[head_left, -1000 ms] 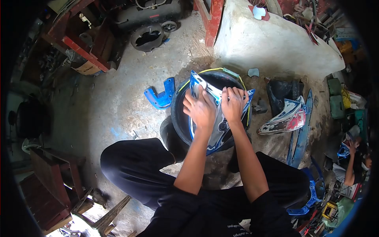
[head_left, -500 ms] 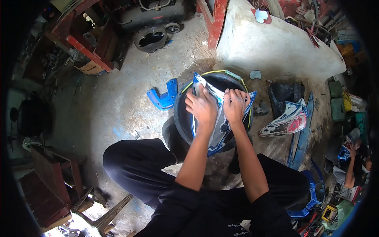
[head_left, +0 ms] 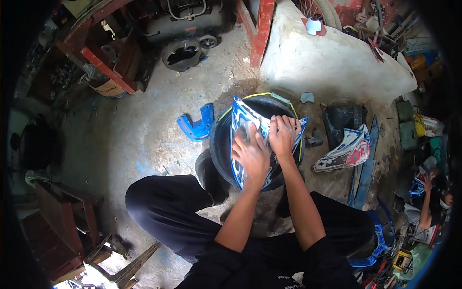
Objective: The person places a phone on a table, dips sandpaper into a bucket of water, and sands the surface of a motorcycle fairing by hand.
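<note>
A blue, white and grey motorcycle body panel point(head_left: 242, 114) lies tilted across the mouth of a round black tub point(head_left: 220, 144) between my knees. My left hand point(head_left: 253, 155) rests on the panel's face with fingers spread, slightly blurred; what lies under its fingertips is hidden. Bent over the panel's upper right edge, the fingers of my right hand point(head_left: 283, 136) grip it. A yellow-green strip point(head_left: 255, 95) runs along the tub's far rim.
Left of the tub lies a blue curved plastic part point(head_left: 197, 126). On the right are a scuffed white-and-red panel point(head_left: 344, 153), a dark plastic piece point(head_left: 339, 120) and a long blue strip point(head_left: 362, 176). Another person's arm point(head_left: 427, 204) shows at far right; a wooden stool point(head_left: 65, 216) stands left.
My left hand has slid down the panel toward me, its fingers now lower on the face. My right hand keeps its hold on the edge. The view has shifted slightly.
</note>
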Demonstrator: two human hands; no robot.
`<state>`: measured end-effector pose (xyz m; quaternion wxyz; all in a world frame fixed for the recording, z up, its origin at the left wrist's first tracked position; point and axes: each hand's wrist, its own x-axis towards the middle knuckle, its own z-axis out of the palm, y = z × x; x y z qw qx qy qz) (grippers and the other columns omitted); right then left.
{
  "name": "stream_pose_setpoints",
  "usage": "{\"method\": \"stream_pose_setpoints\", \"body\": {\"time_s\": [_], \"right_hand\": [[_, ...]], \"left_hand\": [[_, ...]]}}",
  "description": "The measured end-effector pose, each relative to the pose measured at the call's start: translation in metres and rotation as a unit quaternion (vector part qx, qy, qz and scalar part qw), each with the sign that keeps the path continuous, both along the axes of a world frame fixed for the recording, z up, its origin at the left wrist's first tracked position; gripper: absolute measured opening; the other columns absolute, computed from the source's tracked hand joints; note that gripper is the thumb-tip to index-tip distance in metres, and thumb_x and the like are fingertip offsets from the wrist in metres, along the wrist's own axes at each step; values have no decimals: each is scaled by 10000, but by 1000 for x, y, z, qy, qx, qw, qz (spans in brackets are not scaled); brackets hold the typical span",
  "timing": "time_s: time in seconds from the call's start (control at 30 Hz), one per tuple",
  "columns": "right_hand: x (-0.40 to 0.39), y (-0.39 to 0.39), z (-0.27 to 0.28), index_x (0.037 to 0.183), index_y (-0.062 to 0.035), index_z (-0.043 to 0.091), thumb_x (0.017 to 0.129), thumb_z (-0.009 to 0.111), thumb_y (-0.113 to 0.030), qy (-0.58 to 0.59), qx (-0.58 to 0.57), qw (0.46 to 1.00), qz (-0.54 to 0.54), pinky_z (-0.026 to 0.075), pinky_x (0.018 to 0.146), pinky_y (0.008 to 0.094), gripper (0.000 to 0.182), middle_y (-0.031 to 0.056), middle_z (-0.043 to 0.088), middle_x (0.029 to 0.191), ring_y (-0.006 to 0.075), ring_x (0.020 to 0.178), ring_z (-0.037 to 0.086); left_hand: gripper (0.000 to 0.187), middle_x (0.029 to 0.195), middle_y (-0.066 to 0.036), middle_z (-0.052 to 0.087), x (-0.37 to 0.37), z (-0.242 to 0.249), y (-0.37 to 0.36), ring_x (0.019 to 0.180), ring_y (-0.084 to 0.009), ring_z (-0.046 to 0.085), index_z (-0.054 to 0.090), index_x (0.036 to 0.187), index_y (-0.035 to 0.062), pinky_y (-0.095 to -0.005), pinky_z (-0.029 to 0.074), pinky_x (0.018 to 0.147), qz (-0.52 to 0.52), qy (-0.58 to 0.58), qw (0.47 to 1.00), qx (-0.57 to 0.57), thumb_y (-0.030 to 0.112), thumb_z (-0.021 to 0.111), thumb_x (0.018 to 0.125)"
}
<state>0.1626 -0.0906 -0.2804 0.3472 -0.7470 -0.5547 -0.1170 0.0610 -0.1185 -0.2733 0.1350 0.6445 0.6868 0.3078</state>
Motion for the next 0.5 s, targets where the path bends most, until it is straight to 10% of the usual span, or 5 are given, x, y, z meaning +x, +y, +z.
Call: {"method": "stream_pose_setpoints", "body": {"time_s": [0.5], "right_hand": [[0,-3,3,898,-73,728,988,563,-265,1,-44,999,-8,314,1097,496,268,69,671,914,277,1024,590]], "left_hand": [[479,1518,-178,411,-27,18,44,1360,-426,396,653,1402,249,-629,290,1098,-58,-30,988,-141,477,411,1057]]}}
